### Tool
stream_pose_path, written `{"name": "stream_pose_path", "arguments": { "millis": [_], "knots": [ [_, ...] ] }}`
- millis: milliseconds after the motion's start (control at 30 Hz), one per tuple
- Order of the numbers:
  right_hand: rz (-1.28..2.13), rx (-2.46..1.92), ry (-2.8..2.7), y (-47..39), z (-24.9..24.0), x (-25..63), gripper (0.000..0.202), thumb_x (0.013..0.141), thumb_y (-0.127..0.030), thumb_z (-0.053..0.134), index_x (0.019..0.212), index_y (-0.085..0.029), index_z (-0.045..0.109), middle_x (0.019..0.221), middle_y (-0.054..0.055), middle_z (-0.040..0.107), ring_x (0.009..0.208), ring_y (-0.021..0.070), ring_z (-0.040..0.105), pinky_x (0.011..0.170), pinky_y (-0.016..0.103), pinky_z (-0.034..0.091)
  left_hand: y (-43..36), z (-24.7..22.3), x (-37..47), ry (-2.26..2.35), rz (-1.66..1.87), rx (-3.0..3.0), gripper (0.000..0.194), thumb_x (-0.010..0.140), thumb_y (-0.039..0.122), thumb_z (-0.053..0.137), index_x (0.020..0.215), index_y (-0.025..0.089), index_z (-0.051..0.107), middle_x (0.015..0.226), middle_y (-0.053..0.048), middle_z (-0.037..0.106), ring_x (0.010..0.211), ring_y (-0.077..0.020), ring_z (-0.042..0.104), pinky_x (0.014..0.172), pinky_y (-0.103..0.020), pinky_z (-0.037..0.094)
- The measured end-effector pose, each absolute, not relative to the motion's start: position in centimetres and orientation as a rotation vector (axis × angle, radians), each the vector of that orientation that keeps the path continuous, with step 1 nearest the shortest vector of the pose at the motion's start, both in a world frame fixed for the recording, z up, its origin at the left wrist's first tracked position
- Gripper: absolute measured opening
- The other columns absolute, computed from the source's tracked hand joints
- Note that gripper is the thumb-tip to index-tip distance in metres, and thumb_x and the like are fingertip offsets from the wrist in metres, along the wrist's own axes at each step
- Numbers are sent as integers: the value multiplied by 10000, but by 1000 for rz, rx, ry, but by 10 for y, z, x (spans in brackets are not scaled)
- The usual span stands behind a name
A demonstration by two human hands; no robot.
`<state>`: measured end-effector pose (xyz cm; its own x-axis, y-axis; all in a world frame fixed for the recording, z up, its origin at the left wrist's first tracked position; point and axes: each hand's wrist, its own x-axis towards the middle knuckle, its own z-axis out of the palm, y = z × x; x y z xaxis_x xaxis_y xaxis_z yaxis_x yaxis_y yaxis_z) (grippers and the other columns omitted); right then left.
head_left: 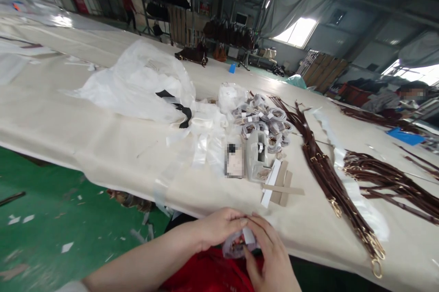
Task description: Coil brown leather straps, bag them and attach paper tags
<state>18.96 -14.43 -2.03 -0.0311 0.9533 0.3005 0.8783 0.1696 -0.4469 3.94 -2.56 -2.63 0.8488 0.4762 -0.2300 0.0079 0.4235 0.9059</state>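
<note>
A small bundle wrapped in clear plastic, with reddish-brown and metallic bits and a white patch showing, is held close to my body above my red clothing. My left hand closes on its upper side, fingers bent over the top. From the right, my right hand curls around it, fingertips meeting those of the left. The bundle's exact contents are hard to make out through the plastic. Beyond my hands on the table lie flat card strips and a grey tape dispenser.
Several plastic-wrapped coils are piled behind the dispenser, beside a pixelated phone-like rectangle. Long brown leather straps with gold clasps lie on the right. A large clear plastic bag covers the left. Another person sits far right.
</note>
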Motion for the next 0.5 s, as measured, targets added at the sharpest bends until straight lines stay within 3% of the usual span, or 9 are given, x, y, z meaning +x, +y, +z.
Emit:
{"name": "stream_pose_path", "arguments": {
  "millis": [133,267,333,367,433,500],
  "knots": [
    [133,-1713,-1761,-144,-38,180,886,768,-65,469,1574,-174,117,1348,145,625,1260,318,589,1021,529,535,-21,-26,38,459,294,1163,613,752,715,654,943,135,715,744,-6,587,657,-133,466,664,-251,393],
    [56,-1725,-1772,-142,-63,180,1032,685,-31,493,1594,-197,33,1366,106,638,1301,348,560,1000,544,554,-19,-24,35,512,303,1160,615,743,722,658,925,136,705,734,1,579,644,-130,455,650,-250,384],
    [-5,-1640,-1866,-134,-70,187,1040,659,-22,520,1593,-211,103,1376,84,639,1286,347,578,994,513,568,-19,-25,33,567,349,1189,612,744,729,653,869,131,699,704,8,561,642,-129,452,632,-243,377],
    [-24,-1565,-1933,-126,-68,194,992,662,-29,538,1577,-228,209,1359,71,654,1254,335,608,993,486,573,-18,-27,32,593,370,1206,622,746,736,646,869,130,701,700,6,559,645,-131,455,628,-242,377],
    [-27,-1504,-1985,-105,-53,211,762,724,-86,576,1459,-255,463,1325,63,679,1200,305,648,1008,449,561,-15,-33,30,625,377,1227,680,719,769,646,938,130,713,711,1,570,639,-132,456,613,-240,374],
    [21,-1658,-1830,-76,-30,232,462,835,-211,569,1291,-256,623,1293,84,689,1198,292,641,1021,452,534,-11,-40,28,606,336,1236,774,661,814,657,1014,129,719,713,-4,578,615,-128,449,594,-238,372]
  ]
}}
